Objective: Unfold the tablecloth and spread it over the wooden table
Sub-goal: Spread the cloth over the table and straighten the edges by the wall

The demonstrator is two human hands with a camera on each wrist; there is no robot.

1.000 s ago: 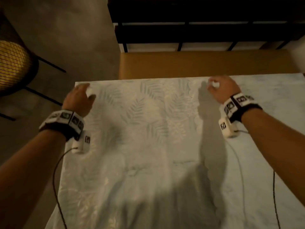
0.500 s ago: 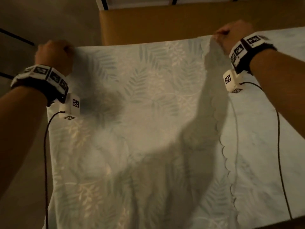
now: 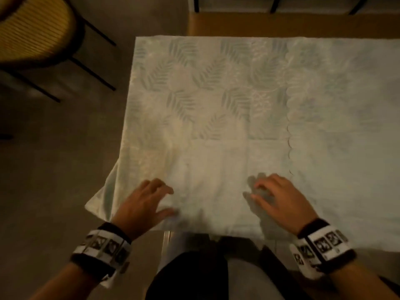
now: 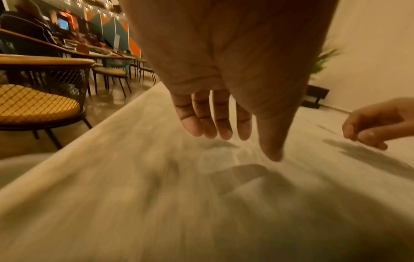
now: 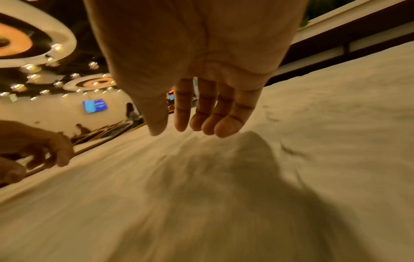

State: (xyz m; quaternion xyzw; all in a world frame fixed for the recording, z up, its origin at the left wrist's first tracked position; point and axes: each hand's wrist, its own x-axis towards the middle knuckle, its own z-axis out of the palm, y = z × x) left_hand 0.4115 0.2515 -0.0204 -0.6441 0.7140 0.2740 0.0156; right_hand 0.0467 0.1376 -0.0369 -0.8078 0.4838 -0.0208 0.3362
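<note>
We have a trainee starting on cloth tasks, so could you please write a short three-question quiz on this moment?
1. True or false: the left hand grips a fold of the tablecloth.
2. Which strip of the wooden table shows bare: A near, B far?
3. Fill in: the scalloped edge lies nearer the ____ hand.

Key: 1 false, both it and the right hand are open above the cloth; 2 B; 3 right.

Chair with yellow woven seat point(image 3: 28, 29) and thin dark legs on grey floor point(image 3: 54, 169), far left; dark bench frame point(image 3: 281, 3) beyond.
</note>
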